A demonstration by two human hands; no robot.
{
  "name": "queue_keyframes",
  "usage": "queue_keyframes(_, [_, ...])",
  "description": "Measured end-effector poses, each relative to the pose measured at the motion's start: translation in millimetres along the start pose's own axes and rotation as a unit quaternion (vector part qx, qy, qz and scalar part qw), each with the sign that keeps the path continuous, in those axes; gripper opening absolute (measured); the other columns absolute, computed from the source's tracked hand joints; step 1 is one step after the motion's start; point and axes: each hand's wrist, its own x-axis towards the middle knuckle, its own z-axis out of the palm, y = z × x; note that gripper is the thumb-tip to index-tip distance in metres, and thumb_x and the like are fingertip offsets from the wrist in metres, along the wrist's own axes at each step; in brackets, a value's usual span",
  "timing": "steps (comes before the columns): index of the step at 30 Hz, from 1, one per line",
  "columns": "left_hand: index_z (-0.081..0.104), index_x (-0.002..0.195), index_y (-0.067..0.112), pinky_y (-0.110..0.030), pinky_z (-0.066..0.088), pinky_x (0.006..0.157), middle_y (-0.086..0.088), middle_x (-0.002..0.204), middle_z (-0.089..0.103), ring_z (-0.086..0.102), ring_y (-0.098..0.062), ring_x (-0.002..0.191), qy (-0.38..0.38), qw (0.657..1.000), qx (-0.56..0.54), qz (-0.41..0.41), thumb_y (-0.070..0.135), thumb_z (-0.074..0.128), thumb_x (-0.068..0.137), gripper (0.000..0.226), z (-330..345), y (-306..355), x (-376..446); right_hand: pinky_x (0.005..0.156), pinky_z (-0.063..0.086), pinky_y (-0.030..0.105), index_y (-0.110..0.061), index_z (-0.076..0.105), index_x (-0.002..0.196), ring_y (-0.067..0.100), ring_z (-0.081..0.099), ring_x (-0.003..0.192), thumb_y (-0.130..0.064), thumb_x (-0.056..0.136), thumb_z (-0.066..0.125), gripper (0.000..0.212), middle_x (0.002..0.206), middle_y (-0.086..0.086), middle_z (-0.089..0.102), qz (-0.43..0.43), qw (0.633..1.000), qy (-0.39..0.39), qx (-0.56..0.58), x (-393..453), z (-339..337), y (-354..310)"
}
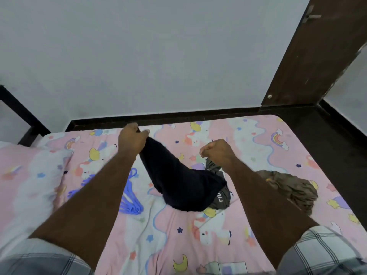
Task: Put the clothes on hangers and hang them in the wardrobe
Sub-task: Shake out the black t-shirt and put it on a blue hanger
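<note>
A dark navy garment (178, 179) stretches across the middle of the bed. My left hand (132, 138) grips its far end and holds it lifted above the sheet. My right hand (216, 152) has its fingers curled round a grey-green garment (221, 197) that lies partly under the navy one and shows white lettering. A brown-olive garment (292, 187) lies crumpled to the right, beside my right forearm. Several blue plastic hangers (131, 195) lie stacked on the sheet under my left forearm, partly hidden by it.
The bed has a pink unicorn-print sheet (174, 241) and a dark frame (158, 118) along a pale wall. A pillow (29, 175) lies at the left. A dark wooden door (309, 56) stands at the back right, with dark floor beside the bed.
</note>
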Motion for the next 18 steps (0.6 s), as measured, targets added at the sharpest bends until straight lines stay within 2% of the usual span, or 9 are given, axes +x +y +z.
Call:
queue_keyframes(1, [0.068,0.114,0.016,-0.033,0.042,0.100,-0.011,0.118,0.067,0.060,-0.031,0.120,-0.016,1.000,0.025,-0.003,0.031,0.073,0.088,0.030,9.5,-11.8,-8.3,0.064,0.048,0.009,-0.004,0.079,0.091,0.006,0.063,0.074,-0.004,0.085,0.069,0.012,0.095,0.003,0.075,0.011,1.000,-0.004,-0.020,-0.2,1.3,9.9])
queue_keyframes(3, [0.064,0.129,0.010,-0.025,0.038,0.099,-0.009,0.127,0.066,0.059,-0.026,0.121,-0.055,0.998,0.037,-0.010,0.025,0.071,0.092,0.041,33.3,-33.7,-24.9,0.066,0.049,0.016,-0.009,0.078,0.096,0.011,0.059,0.075,-0.013,0.087,0.065,0.017,0.096,0.006,0.074,0.049,0.996,0.006,-0.080,0.7,3.7,31.0])
queue_keyframes(7, [0.069,0.122,0.010,-0.022,0.041,0.095,-0.006,0.120,0.072,0.064,-0.023,0.114,-0.163,0.984,0.075,-0.014,0.024,0.068,0.093,0.033,92.7,-66.0,-58.3,0.071,0.050,0.021,-0.011,0.075,0.089,0.016,0.063,0.077,-0.011,0.082,0.063,0.014,0.082,0.001,0.069,0.085,0.983,-0.022,-0.163,11.8,6.8,92.9])
queue_keyframes(9, [0.072,0.117,0.012,-0.023,0.044,0.095,-0.004,0.117,0.073,0.065,-0.022,0.111,-0.201,0.975,0.090,-0.012,0.023,0.066,0.094,0.027,124.1,-75.7,-74.6,0.067,0.052,0.019,-0.014,0.074,0.070,0.013,0.068,0.068,-0.003,0.058,0.073,0.015,0.068,-0.003,0.068,0.114,0.967,-0.113,-0.197,32.7,8.8,136.3])
queue_keyframes(11, [0.074,0.113,0.013,-0.024,0.046,0.094,-0.002,0.114,0.073,0.066,-0.021,0.109,-0.227,0.969,0.094,-0.017,0.022,0.065,0.094,0.023,159.1,-83.5,-88.0,0.057,0.046,0.015,-0.018,0.069,0.055,0.012,0.065,0.053,-0.007,0.039,0.082,0.023,0.054,-0.008,0.063,0.096,0.954,-0.100,-0.264,40.4,8.5,167.0])
queue_keyframes(13, [0.075,0.110,0.016,-0.025,0.049,0.090,0.000,0.110,0.074,0.068,-0.019,0.103,-0.249,0.964,0.092,-0.036,0.022,0.064,0.092,0.021,195.4,-91.0,-99.9,0.066,0.046,0.019,-0.019,0.076,0.071,0.017,0.069,0.068,-0.014,0.061,0.081,0.013,0.070,-0.003,0.071,0.171,0.955,-0.085,-0.226,35.4,8.0,180.3])
queue_keyframes(15, [0.077,0.103,0.020,-0.024,0.050,0.082,0.003,0.100,0.075,0.069,-0.018,0.095,-0.272,0.956,0.093,-0.058,0.022,0.063,0.092,0.018,234.1,-101.9,-110.7,0.079,0.047,0.019,-0.014,0.077,0.096,0.021,0.068,0.090,-0.014,0.084,0.064,0.018,0.096,0.005,0.074,0.216,0.966,-0.064,-0.129,34.1,14.5,209.3])
queue_keyframes(16, [0.077,0.099,0.021,-0.024,0.050,0.079,0.004,0.096,0.076,0.070,-0.018,0.092,-0.279,0.953,0.095,-0.073,0.022,0.063,0.091,0.017,254.3,-109.8,-114.3,0.080,0.046,0.018,-0.012,0.076,0.102,0.022,0.066,0.094,-0.014,0.087,0.059,0.022,0.102,0.007,0.073,0.239,0.968,-0.020,-0.073,37.6,19.1,231.5])
queue_keyframes(18, [0.077,0.096,0.020,-0.022,0.047,0.071,0.003,0.092,0.075,0.069,-0.019,0.089,-0.285,0.948,0.090,-0.110,0.021,0.062,0.091,0.016,293.9,-126.8,-121.2,0.089,0.048,0.021,-0.013,0.075,0.109,0.024,0.066,0.104,-0.013,0.090,0.056,0.027,0.111,0.006,0.072,0.241,0.968,-0.044,-0.058,47.6,30.0,267.9])
